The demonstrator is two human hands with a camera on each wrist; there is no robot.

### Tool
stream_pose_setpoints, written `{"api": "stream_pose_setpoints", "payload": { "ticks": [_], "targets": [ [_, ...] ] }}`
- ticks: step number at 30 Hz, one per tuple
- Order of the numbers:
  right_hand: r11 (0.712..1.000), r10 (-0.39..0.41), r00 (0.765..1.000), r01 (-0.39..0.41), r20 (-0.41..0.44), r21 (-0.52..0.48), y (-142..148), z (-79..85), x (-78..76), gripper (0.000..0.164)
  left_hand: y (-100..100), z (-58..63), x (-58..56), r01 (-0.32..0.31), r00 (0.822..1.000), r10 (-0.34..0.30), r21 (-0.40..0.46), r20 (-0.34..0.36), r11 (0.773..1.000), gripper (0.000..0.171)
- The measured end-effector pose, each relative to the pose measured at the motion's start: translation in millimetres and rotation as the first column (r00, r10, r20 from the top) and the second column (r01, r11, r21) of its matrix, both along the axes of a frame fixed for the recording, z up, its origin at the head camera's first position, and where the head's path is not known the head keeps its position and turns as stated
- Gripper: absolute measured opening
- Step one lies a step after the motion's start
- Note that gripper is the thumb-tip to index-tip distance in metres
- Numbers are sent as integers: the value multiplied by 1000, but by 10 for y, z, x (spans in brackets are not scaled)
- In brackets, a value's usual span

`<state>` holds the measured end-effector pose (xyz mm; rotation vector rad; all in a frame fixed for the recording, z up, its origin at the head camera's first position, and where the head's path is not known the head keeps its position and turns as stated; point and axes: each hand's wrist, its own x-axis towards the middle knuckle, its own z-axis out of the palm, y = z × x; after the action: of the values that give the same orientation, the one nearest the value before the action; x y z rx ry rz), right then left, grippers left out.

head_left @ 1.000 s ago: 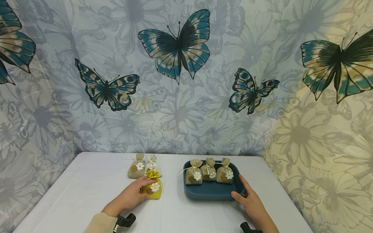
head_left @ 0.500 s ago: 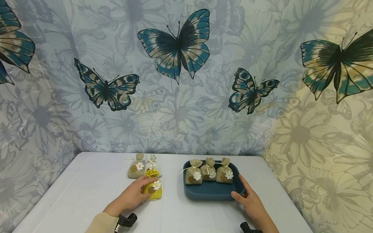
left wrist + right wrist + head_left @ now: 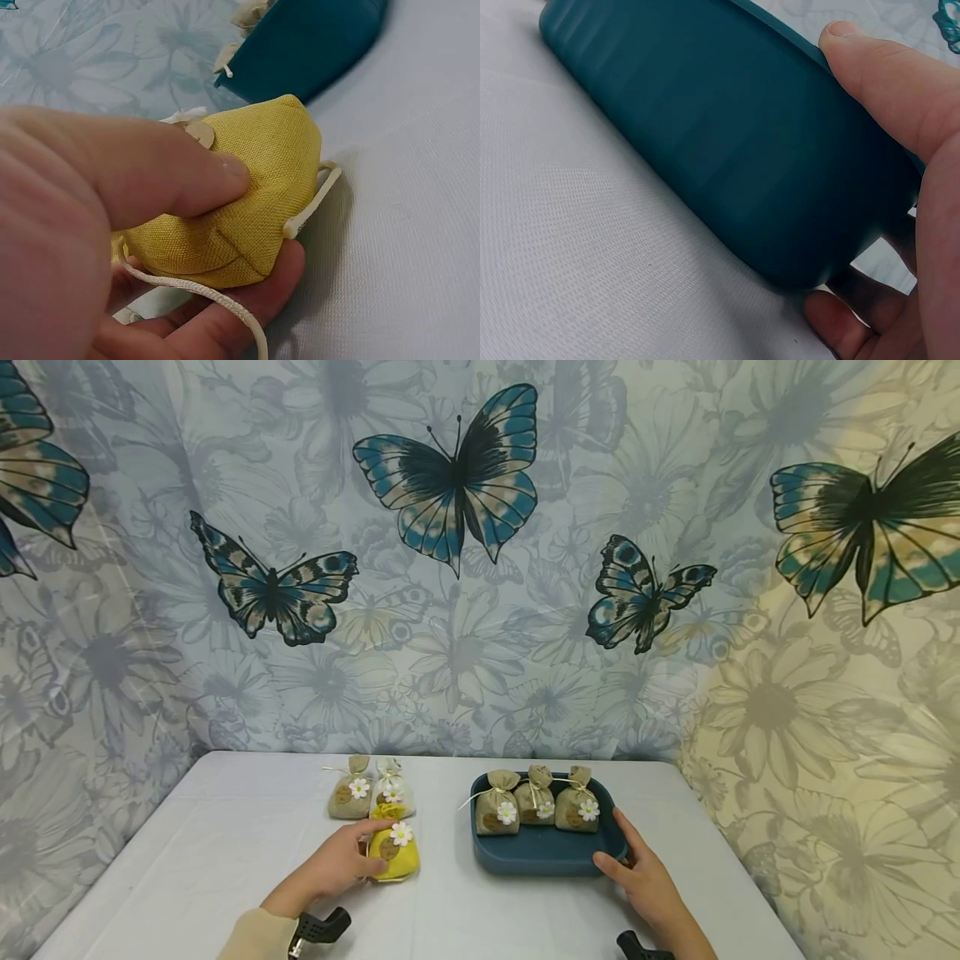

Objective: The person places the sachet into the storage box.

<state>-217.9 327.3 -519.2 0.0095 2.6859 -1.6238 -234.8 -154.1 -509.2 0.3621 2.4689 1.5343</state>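
My left hand (image 3: 339,865) pinches a yellow drawstring pouch (image 3: 403,858) with a white daisy and a round tan tag. In the left wrist view the thumb presses on the front of the pouch (image 3: 279,161), fingers lie beneath it, and its cream cord hangs loose. On the right, a dark blue tray (image 3: 536,862) stands on the table. My right hand (image 3: 647,875) grips its right front corner; in the right wrist view the thumb lies on the rim and the fingers curl under the tray (image 3: 720,135). Three beige pouches, including one at the left (image 3: 498,806), stand along the tray's back.
Behind the yellow pouch stand a beige pouch (image 3: 348,797) and a white pouch (image 3: 390,777), side by side on the white-covered table (image 3: 187,843). A butterfly-patterned backdrop (image 3: 465,668) rises directly behind the table's far edge.
The yellow pouch has tipped in my left hand, its bottom turning toward me and its gathered top going back over the white pouch's lower part. The right hand and tray stay put.
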Motion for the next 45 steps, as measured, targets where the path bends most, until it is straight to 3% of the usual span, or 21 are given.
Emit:
{"api": "stream_pose_setpoints", "payload": {
  "ticks": [4, 8, 11, 15, 25, 28, 38, 45],
  "targets": [
    [1000, -1, 1000, 1, -2, 13, 6, 9, -2, 89, -15, 1, -1, -21, 998, 15, 87, 68, 996, 67],
    [1000, -2, 1000, 2, 5, 11, 12, 17, -2, 90, 1, 33, 0, -40, 997, 33, 102, 71, 994, 67],
    [1000, -1, 1000, 1, 3, 14, 11, 27, 2, 90, 40, 70, -1, -48, 995, 34, 163, 89, 985, 69],
    [1000, -4, 1000, 4, -2, 26, 3, 44, 11, 89, 135, 140, -7, -69, 994, 42, 273, 104, 959, 71],
    [1000, 2, 1000, -2, 5, -10, -14, 44, 20, 89, 499, 322, -51, -121, 993, 116, 427, 40, 896, 62],
    [1000, 4, 1000, -4, 2, -13, -11, 28, 11, 88, 602, 373, -72, -89, 996, 94, 445, 10, 891, 60],
    [1000, -10, 1000, 10, 3, -11, 2, 5, 21, 88, 1054, 634, -185, 86, 996, -69, 506, -52, 858, 55],
    [1000, -17, 1000, 17, 5, -6, -5, 10, 11, 88, 1415, 740, -253, 159, 986, -120, 425, -116, 891, 52]
  ]
}}
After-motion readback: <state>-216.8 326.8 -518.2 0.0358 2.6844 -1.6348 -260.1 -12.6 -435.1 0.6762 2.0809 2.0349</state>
